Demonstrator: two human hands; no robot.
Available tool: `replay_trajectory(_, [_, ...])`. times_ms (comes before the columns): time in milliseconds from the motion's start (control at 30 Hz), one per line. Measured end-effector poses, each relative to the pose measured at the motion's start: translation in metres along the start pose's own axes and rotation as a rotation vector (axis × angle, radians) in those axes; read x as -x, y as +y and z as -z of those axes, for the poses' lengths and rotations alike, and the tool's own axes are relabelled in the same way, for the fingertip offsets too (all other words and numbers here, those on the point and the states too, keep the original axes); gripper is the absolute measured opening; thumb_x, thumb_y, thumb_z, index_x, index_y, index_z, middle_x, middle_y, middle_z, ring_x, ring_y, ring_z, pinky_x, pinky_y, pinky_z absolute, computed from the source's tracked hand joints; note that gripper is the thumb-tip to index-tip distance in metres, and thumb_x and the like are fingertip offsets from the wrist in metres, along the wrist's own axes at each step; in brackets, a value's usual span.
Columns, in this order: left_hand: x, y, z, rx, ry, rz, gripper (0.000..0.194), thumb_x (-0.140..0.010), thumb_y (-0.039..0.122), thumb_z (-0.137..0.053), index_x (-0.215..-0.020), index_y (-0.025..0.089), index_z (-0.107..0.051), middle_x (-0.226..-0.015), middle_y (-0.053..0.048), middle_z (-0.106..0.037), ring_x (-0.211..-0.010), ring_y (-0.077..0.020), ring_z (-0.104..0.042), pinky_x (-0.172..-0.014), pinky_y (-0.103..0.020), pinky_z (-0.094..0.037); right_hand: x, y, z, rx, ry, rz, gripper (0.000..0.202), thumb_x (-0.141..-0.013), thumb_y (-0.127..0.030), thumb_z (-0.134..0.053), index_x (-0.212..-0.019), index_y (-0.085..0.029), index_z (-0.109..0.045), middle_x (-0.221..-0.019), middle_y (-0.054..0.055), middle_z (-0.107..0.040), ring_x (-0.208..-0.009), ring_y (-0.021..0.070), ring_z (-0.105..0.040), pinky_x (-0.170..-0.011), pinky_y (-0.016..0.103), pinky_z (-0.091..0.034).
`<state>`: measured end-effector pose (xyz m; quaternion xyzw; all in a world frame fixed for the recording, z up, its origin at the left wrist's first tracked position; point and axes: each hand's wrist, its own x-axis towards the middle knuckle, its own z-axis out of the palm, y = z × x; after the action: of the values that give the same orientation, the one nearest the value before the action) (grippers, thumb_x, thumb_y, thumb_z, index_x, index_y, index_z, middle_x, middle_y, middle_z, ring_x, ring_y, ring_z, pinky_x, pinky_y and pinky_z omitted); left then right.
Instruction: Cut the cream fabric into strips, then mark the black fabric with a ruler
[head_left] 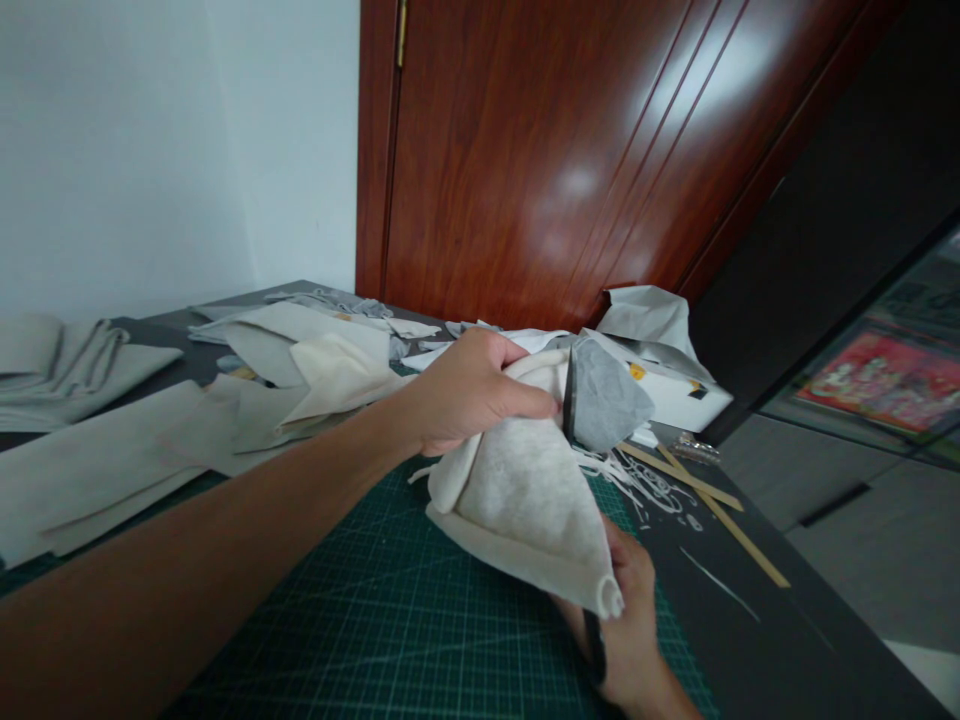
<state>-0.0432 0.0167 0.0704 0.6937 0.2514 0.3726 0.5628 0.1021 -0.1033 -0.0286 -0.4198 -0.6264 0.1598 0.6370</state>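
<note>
My left hand (pixel 487 390) is closed on a piece of off-white, felt-like fabric (pixel 525 490), pinching its upper part between thumb and fingers. The fabric hangs down to the right, with a thick rolled edge and a small curled corner at its lower tip. Close to that corner is my right hand (pixel 634 610), its fingers partly hidden behind the cloth. A black curved handle (pixel 595 645) shows in its grip; the rest of that object is hidden. Just beyond my left thumb is a grey cloth piece (pixel 611 395) beside a narrow dark strip.
A green cutting mat (pixel 360 610) lies on the dark table (pixel 810 640). Off-white fabric pieces (pixel 112 460) spread across the left and back. At right are wooden strips (pixel 739 530), tangled white cords (pixel 645 485) and a white box (pixel 675 395). A red-brown door (pixel 517 160) stands behind.
</note>
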Motion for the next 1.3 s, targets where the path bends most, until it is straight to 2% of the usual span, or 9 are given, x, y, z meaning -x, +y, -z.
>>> replay_trajectory(133, [0.0, 0.001, 0.0, 0.008, -0.002, 0.016, 0.012, -0.059, 0.016, -0.075, -0.07, 0.012, -0.073, -0.069, -0.007, -0.071, -0.059, -0.0189, -0.066, -0.05, -0.029, -0.05, 0.001, -0.001, 0.002, 0.035, -0.016, 0.019, 0.018, -0.068, -0.028, -0.088, -0.077, -0.023, -0.074, -0.057, -0.004, -0.068, -0.044, 0.0129, -0.055, -0.048, 0.02, -0.049])
replay_trajectory(333, [0.0, 0.002, 0.0, 0.04, -0.013, 0.032, 0.014, -0.058, 0.016, -0.075, -0.071, 0.012, -0.072, -0.07, -0.008, -0.071, -0.061, -0.0201, -0.067, -0.053, -0.032, -0.052, 0.0, -0.002, 0.002, 0.071, -0.033, 0.051, 0.017, -0.068, -0.027, -0.087, -0.072, -0.022, -0.071, -0.057, -0.004, -0.067, -0.042, 0.0098, -0.049, -0.043, 0.017, -0.044])
replay_trajectory(533, [0.001, 0.002, 0.0, 0.018, -0.025, 0.015, 0.014, -0.06, 0.017, -0.076, -0.072, 0.013, -0.071, -0.07, -0.006, -0.071, -0.061, -0.0197, -0.067, -0.053, -0.031, -0.051, 0.002, 0.002, 0.004, 0.085, -0.04, 0.039, 0.015, -0.07, -0.028, -0.085, -0.078, -0.021, -0.073, -0.059, -0.004, -0.066, -0.048, 0.0124, -0.055, -0.049, 0.019, -0.05])
replay_trajectory(733, [0.0, 0.005, 0.005, 0.037, -0.037, -0.109, 0.015, -0.066, 0.018, -0.074, -0.077, 0.015, -0.066, -0.074, -0.004, -0.071, -0.063, -0.0162, -0.066, -0.055, -0.027, -0.048, 0.006, 0.01, 0.006, 0.07, 0.017, -0.047, 0.028, -0.067, -0.034, -0.087, -0.088, -0.02, -0.077, -0.061, -0.003, -0.064, -0.05, 0.0146, -0.058, -0.048, 0.021, -0.048])
replay_trajectory(833, [-0.002, 0.004, 0.007, 0.005, 0.037, -0.21, 0.022, -0.067, 0.015, -0.074, -0.081, 0.018, -0.058, -0.07, 0.0, -0.068, -0.058, -0.0128, -0.061, -0.051, -0.023, -0.042, 0.006, 0.011, 0.005, 0.026, 0.02, -0.085, 0.027, -0.067, -0.032, -0.088, -0.088, -0.02, -0.077, -0.06, -0.003, -0.066, -0.049, 0.0147, -0.058, -0.047, 0.021, -0.049])
replay_trajectory(933, [-0.004, 0.002, 0.008, -0.123, 0.115, -0.317, 0.023, -0.071, 0.018, -0.076, -0.081, 0.019, -0.054, -0.068, 0.002, -0.066, -0.058, -0.0112, -0.058, -0.052, -0.023, -0.04, 0.004, 0.009, 0.004, -0.013, 0.003, -0.103, 0.025, -0.066, -0.029, -0.088, -0.088, -0.021, -0.077, -0.057, -0.004, -0.064, -0.046, 0.0134, -0.055, -0.044, 0.02, -0.046])
replay_trajectory(1067, [-0.005, 0.001, 0.009, -0.266, 0.167, -0.409, 0.014, -0.078, 0.024, -0.075, -0.083, 0.016, -0.064, -0.076, -0.001, -0.069, -0.068, -0.0135, -0.063, -0.06, -0.025, -0.045, 0.004, 0.008, 0.004, 0.008, 0.015, -0.105, 0.025, -0.071, -0.024, -0.084, -0.096, -0.022, -0.078, -0.062, -0.003, -0.069, -0.046, 0.0118, -0.055, -0.043, 0.019, -0.045])
replay_trajectory(1200, [-0.006, 0.0, 0.01, -0.41, 0.188, -0.49, 0.013, -0.089, 0.026, -0.066, -0.09, 0.015, -0.074, -0.092, -0.004, -0.074, -0.083, -0.0155, -0.066, -0.071, -0.026, -0.047, 0.005, 0.008, 0.005, 0.019, 0.002, -0.135, 0.016, -0.074, -0.023, -0.083, -0.089, -0.022, -0.076, -0.06, -0.004, -0.066, -0.045, 0.0101, -0.054, -0.043, 0.017, -0.043])
replay_trajectory(1300, [-0.006, 0.0, 0.009, -0.454, 0.197, -0.503, 0.02, -0.094, 0.027, -0.059, -0.085, 0.015, -0.072, -0.084, -0.003, -0.071, -0.078, -0.0145, -0.063, -0.07, -0.026, -0.045, 0.006, 0.009, 0.006, 0.009, -0.017, -0.152, 0.017, -0.075, -0.025, -0.084, -0.09, -0.022, -0.076, -0.061, -0.004, -0.065, -0.047, 0.0105, -0.054, -0.045, 0.018, -0.044])
